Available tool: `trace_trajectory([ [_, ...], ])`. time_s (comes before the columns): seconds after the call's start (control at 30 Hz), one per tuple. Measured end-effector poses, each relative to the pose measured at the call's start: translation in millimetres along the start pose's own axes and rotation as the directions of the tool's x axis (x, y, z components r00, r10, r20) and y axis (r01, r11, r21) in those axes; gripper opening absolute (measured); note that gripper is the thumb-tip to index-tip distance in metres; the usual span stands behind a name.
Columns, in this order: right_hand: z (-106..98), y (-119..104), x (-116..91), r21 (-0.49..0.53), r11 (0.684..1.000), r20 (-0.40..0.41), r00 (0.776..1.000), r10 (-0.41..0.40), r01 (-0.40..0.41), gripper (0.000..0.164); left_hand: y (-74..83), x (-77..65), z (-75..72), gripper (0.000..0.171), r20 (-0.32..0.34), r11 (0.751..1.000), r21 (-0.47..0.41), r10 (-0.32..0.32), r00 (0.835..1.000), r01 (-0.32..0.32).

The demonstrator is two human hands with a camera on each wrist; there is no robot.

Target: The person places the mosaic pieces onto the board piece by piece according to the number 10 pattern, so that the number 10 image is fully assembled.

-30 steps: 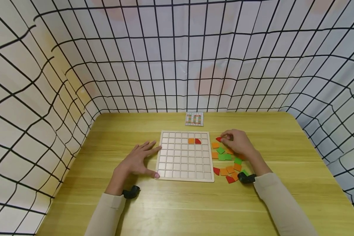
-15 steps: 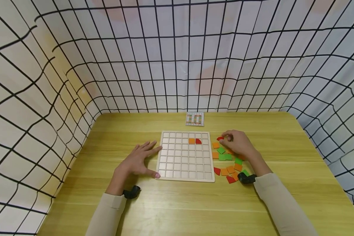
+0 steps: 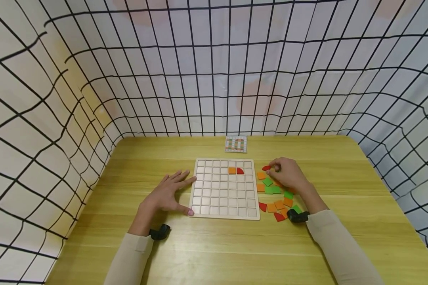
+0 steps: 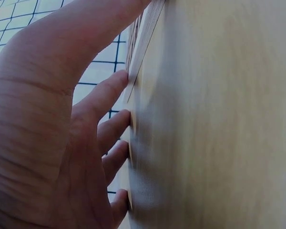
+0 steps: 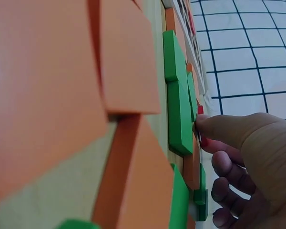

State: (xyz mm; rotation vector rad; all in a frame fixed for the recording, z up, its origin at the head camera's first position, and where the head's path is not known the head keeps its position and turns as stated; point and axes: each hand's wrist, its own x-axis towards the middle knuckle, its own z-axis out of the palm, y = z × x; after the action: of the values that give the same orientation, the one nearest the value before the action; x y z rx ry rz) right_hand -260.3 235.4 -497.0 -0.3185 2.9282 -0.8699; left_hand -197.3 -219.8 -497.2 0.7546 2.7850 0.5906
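A pale wooden grid board lies on the table, with an orange square tile and a red quarter-round tile side by side in its cells. My left hand is spread at the board's left side, thumb and index fingertip touching its edge; the left wrist view shows the other fingertips resting on the tabletop. Beyond the board's upper right, my right hand pinches another red quarter-round tile between thumb and index finger. In the right wrist view its other fingers are curled, and the pinched tile is partly hidden.
Several orange, green and red tiles lie loosely spread right of the board, some under the right hand and wrist. A small printed pattern card lies behind the board. Grid-patterned cloth encloses the table's back and sides.
The red tile in my right fingers has been turned slightly, with the hand staying almost in place. My left hand keeps its spot at the board's edge.
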Motion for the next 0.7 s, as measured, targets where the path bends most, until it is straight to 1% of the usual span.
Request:
trace_trajectory([
  [0.2,1,-3,-1,0.018,1.000,-0.006,1.000,-0.006,0.006,0.035,0.8,1.1,1.6,0.119,-0.003,1.000,-0.011,-0.004,1.000,0.004],
  [0.37,2,-12,0,0.055,0.998,-0.013,1.000,-0.022,0.023,0.035,1.7,2.3,1.7,0.118,-0.005,1.000,-0.003,-0.004,1.000,0.004],
  [0.5,7,-23,3,0.071,0.997,-0.017,0.999,-0.040,0.042,0.033,2.3,2.1,0.4,0.118,-0.005,1.000,-0.011,-0.010,1.000,0.010],
  [0.7,17,-44,10,0.097,0.991,-0.030,0.996,-0.090,0.092,0.029,2.0,-0.2,-1.3,0.118,-0.006,1.000,-0.015,-0.021,1.000,0.021],
])
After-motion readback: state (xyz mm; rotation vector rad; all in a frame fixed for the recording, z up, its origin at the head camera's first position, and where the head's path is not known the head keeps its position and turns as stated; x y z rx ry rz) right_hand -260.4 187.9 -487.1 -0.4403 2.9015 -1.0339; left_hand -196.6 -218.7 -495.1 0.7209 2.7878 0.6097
